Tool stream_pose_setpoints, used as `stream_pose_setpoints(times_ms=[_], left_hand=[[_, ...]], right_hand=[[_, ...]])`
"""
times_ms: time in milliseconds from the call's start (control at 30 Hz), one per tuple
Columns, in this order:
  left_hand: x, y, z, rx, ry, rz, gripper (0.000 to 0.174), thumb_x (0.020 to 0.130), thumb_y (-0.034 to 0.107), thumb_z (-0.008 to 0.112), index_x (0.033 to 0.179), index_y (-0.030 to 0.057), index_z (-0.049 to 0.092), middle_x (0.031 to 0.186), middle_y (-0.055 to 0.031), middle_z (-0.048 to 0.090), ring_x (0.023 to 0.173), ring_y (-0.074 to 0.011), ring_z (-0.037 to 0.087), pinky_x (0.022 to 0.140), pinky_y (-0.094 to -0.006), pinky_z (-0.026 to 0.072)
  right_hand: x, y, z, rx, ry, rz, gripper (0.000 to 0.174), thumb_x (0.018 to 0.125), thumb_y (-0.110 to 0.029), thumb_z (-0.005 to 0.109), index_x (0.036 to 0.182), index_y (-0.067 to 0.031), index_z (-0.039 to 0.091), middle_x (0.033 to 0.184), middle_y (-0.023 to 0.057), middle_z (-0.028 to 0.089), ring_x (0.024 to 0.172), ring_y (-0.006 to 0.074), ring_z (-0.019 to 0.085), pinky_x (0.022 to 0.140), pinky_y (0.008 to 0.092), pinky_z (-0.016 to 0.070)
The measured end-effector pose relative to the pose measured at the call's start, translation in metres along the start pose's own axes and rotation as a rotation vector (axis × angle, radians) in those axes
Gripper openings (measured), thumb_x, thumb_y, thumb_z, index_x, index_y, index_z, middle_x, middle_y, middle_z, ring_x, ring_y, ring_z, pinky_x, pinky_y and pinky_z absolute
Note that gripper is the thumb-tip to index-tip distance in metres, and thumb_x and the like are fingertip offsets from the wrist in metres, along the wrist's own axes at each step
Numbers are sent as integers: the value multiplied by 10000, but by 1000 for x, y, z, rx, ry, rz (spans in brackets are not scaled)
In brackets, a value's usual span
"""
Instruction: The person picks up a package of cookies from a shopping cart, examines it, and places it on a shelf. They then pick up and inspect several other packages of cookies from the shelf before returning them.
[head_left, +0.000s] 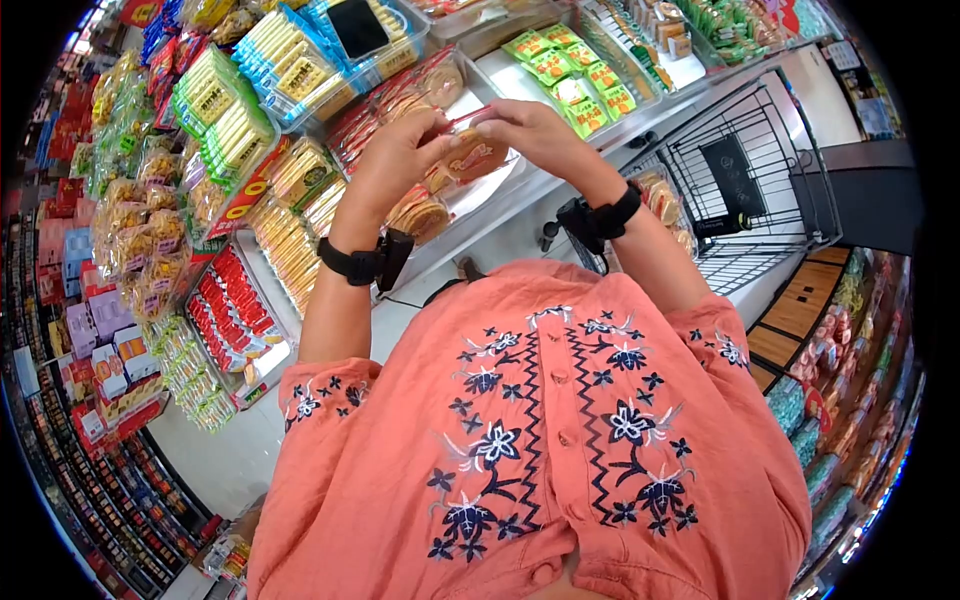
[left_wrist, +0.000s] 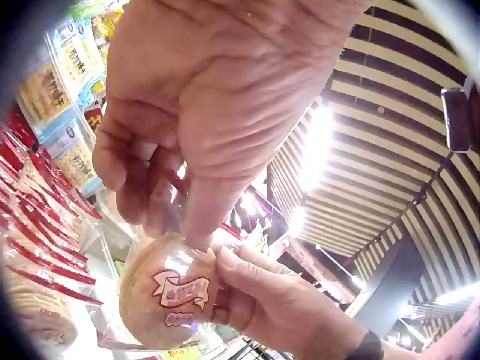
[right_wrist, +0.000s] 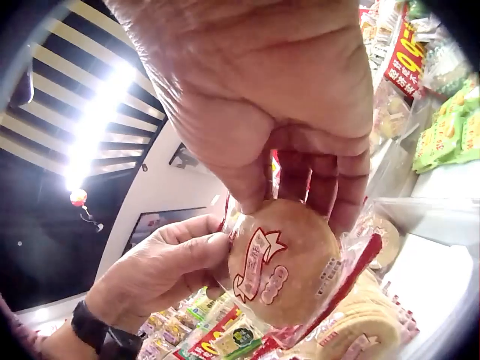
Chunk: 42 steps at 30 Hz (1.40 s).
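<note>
Both hands hold up a clear packet of round flat biscuits (head_left: 478, 157) with red edging and a red ribbon print. My left hand (head_left: 398, 155) pinches one side of its top edge between thumb and fingers. On the other side, my right hand (head_left: 540, 135) grips the same edge. Seen from the left wrist, the round packet (left_wrist: 166, 292) hangs below the fingers, print facing the camera. The right wrist view shows the left thumb pressed on the packet (right_wrist: 283, 262) near its edge. Just beneath lies a bin of similar red-edged packets (head_left: 372, 120).
Green sachets (head_left: 575, 75) fill the neighbouring tray. A phone (head_left: 357, 27) lies on blue cracker packs (head_left: 300, 75) at the back. To the right stands a wire shopping cart (head_left: 740, 180) with a packet inside. Hanging snack bags (head_left: 150, 235) line the left.
</note>
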<state>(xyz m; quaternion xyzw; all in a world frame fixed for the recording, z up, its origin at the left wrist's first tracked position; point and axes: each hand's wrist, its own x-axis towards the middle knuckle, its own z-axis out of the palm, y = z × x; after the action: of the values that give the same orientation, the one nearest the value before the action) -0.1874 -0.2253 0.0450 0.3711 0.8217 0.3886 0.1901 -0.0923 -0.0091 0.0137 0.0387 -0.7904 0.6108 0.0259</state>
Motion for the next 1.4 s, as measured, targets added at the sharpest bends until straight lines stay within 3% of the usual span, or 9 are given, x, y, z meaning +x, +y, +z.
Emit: stream_pose_setpoints(times_ms=[167, 333, 367, 567, 700, 900, 1033, 1167, 1400], left_hand=[[-10, -11, 23, 218, 34, -5, 231, 916, 226, 692, 1037, 32, 660, 960, -160, 692, 858, -334, 657, 759, -406, 509], [-15, -36, 51, 308, 126, 114, 214, 883, 195, 707, 1026, 47, 651, 960, -142, 679, 911, -350, 648, 780, -441, 513], [-16, -41, 56, 330, 148, 135, 207, 880, 193, 709, 1015, 48, 649, 954, -139, 677, 913, -348, 647, 781, -443, 513], [-21, -52, 71, 475, 205, 157, 172, 868, 184, 712, 946, 67, 613, 928, -119, 645, 925, -333, 626, 782, -453, 509], [-29, -49, 72, 541, 236, 164, 167, 855, 168, 717, 935, 70, 607, 944, -125, 630, 917, -337, 618, 783, -455, 510], [-33, -49, 74, 606, 239, 129, 176, 837, 169, 728, 927, 69, 614, 941, -120, 617, 908, -334, 613, 779, -452, 514], [-28, -50, 75, 632, 253, 143, 186, 827, 179, 737, 924, 73, 618, 930, -126, 612, 919, -328, 613, 780, -451, 519], [-28, -50, 76, 668, 224, 129, 194, 824, 185, 740, 926, 76, 616, 933, -129, 609, 926, -338, 610, 775, -453, 521], [-28, -49, 76, 682, 245, 165, 198, 818, 176, 740, 937, 83, 613, 936, -119, 585, 926, -328, 588, 755, -454, 502]], right_hand=[[-1, 30, 10, -125, -50, 58, 211, 994, -208, 614, 1065, -15, 665, 866, 57, 682, 826, 120, 604, 778, 293, 501], [-1, 78, 21, -302, -55, 41, 214, 972, -201, 637, 1060, -9, 673, 886, 123, 704, 820, 193, 672, 766, 322, 526], [-1, 84, 22, -323, -81, 75, 237, 962, -225, 647, 1067, -13, 668, 914, 157, 711, 840, 251, 691, 753, 350, 527], [-16, 91, 31, -614, 10, 112, 322, 885, -268, 710, 1100, -38, 642, 880, 168, 717, 837, 345, 695, 750, 419, 535], [-22, 98, 41, -627, -78, 163, 362, 840, -274, 720, 1090, -48, 588, 952, 191, 717, 912, 396, 685, 785, 474, 540], [-23, 114, 58, -621, 5, 153, 309, 860, -248, 671, 1095, -52, 629, 861, 202, 707, 805, 400, 679, 734, 475, 535], [-24, 92, 53, -642, -229, 146, 347, 884, -381, 605, 879, -54, 721, 858, 186, 711, 836, 402, 680, 768, 497, 539], [-18, 80, 64, -594, -416, 139, 391, 917, -396, 555, 945, -52, 739, 889, 209, 716, 847, 398, 688, 799, 482, 540], [-18, 101, 88, -688, -424, 114, 448, 954, -433, 508, 955, -45, 732, 889, 202, 723, 841, 398, 694, 784, 490, 555]])
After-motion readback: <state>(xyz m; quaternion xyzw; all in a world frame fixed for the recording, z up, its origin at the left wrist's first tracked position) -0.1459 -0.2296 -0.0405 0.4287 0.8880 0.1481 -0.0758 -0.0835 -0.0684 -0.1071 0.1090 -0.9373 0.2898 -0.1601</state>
